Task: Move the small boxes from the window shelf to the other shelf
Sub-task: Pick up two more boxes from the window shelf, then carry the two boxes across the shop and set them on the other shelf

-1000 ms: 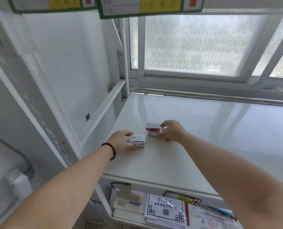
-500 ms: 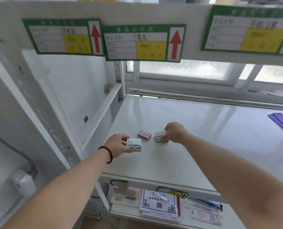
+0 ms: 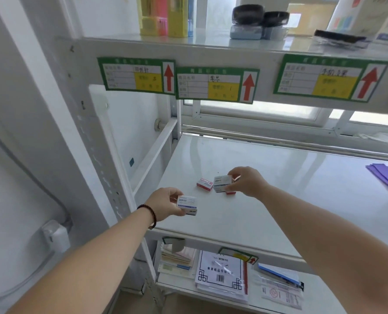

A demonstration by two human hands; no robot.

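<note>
My left hand (image 3: pixel 165 203) grips a small white-and-blue box (image 3: pixel 187 203), held just above the front left of the white window shelf (image 3: pixel 267 200). A second small white box (image 3: pixel 222 183) is pinched in my right hand (image 3: pixel 247 181), lifted slightly off the shelf. One red-and-white box (image 3: pixel 204 184) lies flat on the shelf between my hands, touching neither. A bit of another red box (image 3: pixel 231 192) shows under my right hand's box. The upper shelf (image 3: pixel 211 45) runs overhead.
Green, yellow and red-arrow labels (image 3: pixel 216 85) hang on the upper shelf's front edge. Colourful boxes (image 3: pixel 163 15) and dark items (image 3: pixel 258 19) stand on top. Purple sheets (image 3: pixel 387 175) lie at the right. Paper packs (image 3: pixel 221 274) fill the lower shelf. A steel upright (image 3: pixel 93 141) stands left.
Both hands have lifted their boxes off the shelf and drawn back slightly. The red-and-white box, earlier stacked by my right hand, now lies alone. The view has tilted up to the upper shelf.
</note>
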